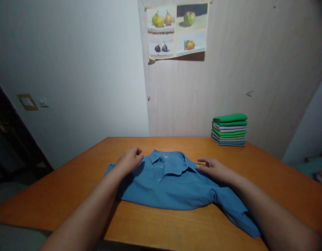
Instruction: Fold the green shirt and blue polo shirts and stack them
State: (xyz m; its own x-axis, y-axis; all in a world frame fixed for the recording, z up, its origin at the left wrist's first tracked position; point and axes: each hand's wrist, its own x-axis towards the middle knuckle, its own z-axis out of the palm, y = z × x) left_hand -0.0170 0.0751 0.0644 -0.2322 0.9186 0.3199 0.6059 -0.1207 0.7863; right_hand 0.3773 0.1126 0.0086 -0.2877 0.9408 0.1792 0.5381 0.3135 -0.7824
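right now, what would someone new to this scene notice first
The blue polo shirt lies front up, collar away from the person, in the middle of the orange wooden table. The left hand rests on one shoulder of it and the right hand on the other. At the table's far right corner stands a neat stack of folded shirts, green on top, and a fruit picture hangs on the wall above.

- shirt [173,184] flat on table [72,188], near front edge
- left hand [129,159] on its left shoulder; right hand [213,169] on right
- folded stack [229,129] behind, far right
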